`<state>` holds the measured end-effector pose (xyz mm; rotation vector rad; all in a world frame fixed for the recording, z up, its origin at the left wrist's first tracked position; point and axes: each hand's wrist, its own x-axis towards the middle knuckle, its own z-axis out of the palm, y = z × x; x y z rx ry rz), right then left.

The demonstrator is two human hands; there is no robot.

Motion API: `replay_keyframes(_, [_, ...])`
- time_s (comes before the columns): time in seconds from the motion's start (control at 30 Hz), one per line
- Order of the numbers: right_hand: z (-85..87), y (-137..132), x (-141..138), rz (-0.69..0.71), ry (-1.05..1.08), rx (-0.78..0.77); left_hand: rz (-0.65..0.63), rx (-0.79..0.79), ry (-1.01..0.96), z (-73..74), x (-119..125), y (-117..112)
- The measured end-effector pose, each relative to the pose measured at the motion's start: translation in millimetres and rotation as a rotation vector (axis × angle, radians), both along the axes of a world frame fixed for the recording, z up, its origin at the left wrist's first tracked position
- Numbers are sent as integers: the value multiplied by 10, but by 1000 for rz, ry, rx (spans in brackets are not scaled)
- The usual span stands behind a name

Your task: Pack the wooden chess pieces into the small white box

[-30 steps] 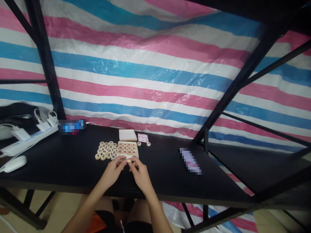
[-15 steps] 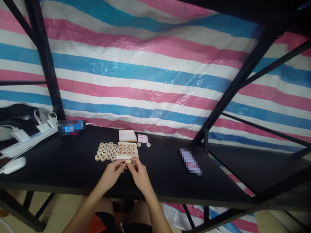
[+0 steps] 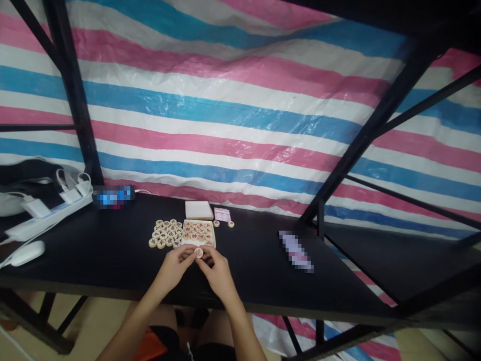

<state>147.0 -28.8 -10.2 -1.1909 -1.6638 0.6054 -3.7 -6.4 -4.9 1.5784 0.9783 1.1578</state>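
Between the fingertips of my left hand [image 3: 179, 262] and my right hand [image 3: 215, 263] is a round Chinese chess piece [image 3: 199, 252], its red-marked face turned up toward me. Both hands are closed on it just in front of an open white box [image 3: 188, 243]. Rows of red-lettered chess pieces [image 3: 197, 230] lie in that box; my fingers hide part of its near side. Left of the box, several black-lettered pieces [image 3: 165, 234] sit grouped on the black table [image 3: 124, 250].
Behind the box lies its lid [image 3: 198, 210], beside a pink-and-white paper [image 3: 222, 214]. Two loose pieces, one of them this piece [image 3: 230, 224], rest near the paper. A blurred phone-like object [image 3: 295, 251] lies right. Left are a power strip [image 3: 48, 218] and a white mouse-shaped case [image 3: 28, 253].
The chess piece between my hands has tipped from edge-on to showing its marked face. My hands stay in nearly the same place; the view has shifted slightly.
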Motion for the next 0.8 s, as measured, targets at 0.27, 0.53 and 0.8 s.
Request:
replay_keyframes(0.27, [133, 128, -22, -174, -371, 178, 390, 135, 55, -73, -68, 26])
replay_keyframes(0.53, [205, 267, -82, -175, -734, 171, 331, 250, 359, -118, 6, 17])
replay_keyframes(0.8, [139, 257, -9, -149, -644, 198, 316, 259, 471, -126, 7, 11])
